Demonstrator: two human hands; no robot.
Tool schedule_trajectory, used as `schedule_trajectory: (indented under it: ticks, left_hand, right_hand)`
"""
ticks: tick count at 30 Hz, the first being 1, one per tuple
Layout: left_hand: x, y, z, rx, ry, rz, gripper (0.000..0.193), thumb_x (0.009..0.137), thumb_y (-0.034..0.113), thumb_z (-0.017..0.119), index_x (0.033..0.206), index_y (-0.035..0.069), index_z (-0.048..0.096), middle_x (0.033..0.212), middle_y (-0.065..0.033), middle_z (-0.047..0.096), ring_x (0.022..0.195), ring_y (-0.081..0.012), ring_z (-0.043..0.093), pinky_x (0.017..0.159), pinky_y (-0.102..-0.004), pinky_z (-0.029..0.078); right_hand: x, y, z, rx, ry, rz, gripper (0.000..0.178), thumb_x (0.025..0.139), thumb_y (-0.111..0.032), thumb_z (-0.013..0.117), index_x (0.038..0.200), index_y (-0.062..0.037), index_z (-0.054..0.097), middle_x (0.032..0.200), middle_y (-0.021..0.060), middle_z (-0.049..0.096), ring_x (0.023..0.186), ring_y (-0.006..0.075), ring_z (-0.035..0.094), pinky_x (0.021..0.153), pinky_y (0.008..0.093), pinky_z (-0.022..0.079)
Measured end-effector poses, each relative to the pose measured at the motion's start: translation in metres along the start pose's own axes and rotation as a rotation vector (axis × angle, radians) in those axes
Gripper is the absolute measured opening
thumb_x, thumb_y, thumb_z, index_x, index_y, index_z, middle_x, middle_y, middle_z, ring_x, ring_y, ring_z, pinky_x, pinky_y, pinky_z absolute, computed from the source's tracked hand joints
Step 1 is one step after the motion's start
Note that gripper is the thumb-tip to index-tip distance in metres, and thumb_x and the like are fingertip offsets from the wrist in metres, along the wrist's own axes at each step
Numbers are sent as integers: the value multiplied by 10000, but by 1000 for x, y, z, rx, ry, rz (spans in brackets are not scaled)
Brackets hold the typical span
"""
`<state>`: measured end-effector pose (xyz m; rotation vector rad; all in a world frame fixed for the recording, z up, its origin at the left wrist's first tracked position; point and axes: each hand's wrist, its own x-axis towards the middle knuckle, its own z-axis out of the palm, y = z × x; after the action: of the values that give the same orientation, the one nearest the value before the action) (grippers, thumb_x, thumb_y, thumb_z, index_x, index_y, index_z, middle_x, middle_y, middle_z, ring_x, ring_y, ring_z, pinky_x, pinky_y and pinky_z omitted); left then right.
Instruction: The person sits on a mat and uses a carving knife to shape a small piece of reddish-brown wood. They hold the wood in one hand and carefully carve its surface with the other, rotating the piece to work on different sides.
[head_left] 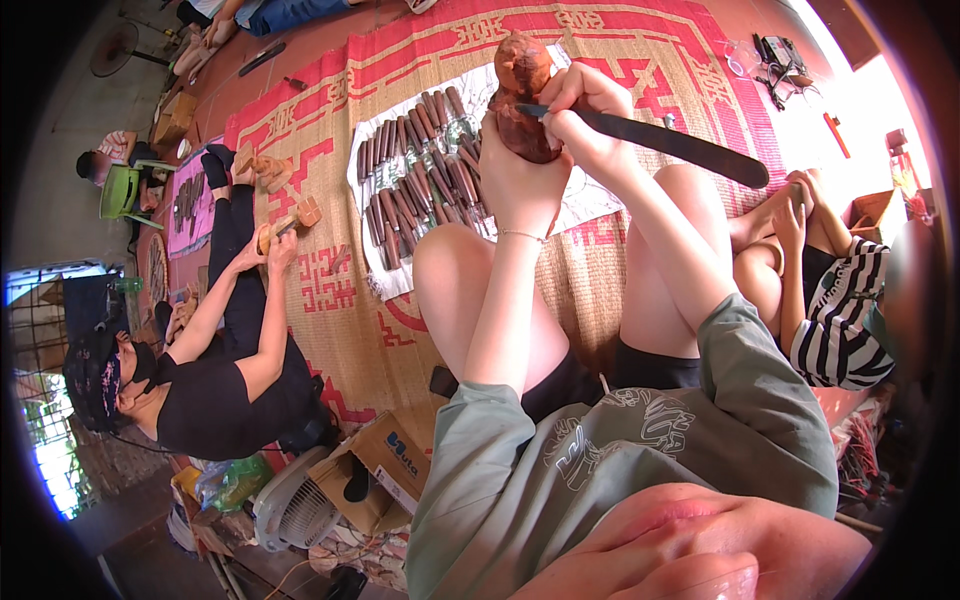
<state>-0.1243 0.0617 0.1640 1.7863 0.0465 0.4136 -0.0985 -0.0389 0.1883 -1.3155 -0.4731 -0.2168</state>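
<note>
A reddish-brown carved wooden figure (522, 62) with a rounded head is held up in front of me. My left hand (522, 178) is closed around its lower part from below. My right hand (592, 108) grips a carving knife (690, 148) near its blade, and the long dark handle sticks out to the right. The blade's tip meets the middle of the figure; the exact cut is too small to make out. Just left of my hands, several wooden-handled carving tools (432, 165) lie in rows on a white cloth (397, 280).
A red-patterned woven mat (320, 180) covers the floor. To the left a co-worker in black handles a wooden piece (308, 212); to the right sits a person in a striped top (845, 320). A cardboard box (375, 465) and a fan (295, 515) stand at lower left.
</note>
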Motion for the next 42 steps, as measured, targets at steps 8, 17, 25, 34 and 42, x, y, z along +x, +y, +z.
schedule_trajectory:
  ticks: [8,17,25,34,42]
  left_hand:
    - [-1,-4,0,39,-23,-15,636,553,140,717,1119,35,448,950,-168,603,887,-334,603,743,-388,473]
    - [0,-3,0,-36,-16,34,548,567,161,724,1031,37,461,904,-165,603,849,-334,605,713,-384,475]
    - [-1,2,-2,-2,-6,32,524,576,162,717,1021,40,468,894,-160,604,840,-336,605,709,-387,475]
    - [-1,0,0,15,10,29,549,611,279,733,1036,45,475,902,-165,608,847,-341,604,705,-390,474]
    - [-2,2,-1,12,1,22,558,612,281,736,1046,49,473,926,-168,603,876,-345,595,728,-395,469]
  right_hand:
    - [1,7,-4,3,18,-55,74,696,31,527,702,9,456,795,105,525,602,106,519,534,221,451]
    - [1,4,-5,-123,-20,-85,92,668,5,548,679,1,457,786,90,533,690,97,483,624,227,418]
    - [1,-1,0,-147,-23,-98,111,661,4,550,651,-1,439,744,84,528,691,111,470,653,241,394]
    - [0,2,3,-173,-6,-118,133,666,22,548,640,-11,421,752,78,529,698,105,468,657,229,392]
    - [-3,1,3,-184,24,-91,153,668,24,555,632,-18,412,765,79,546,700,93,466,649,228,398]
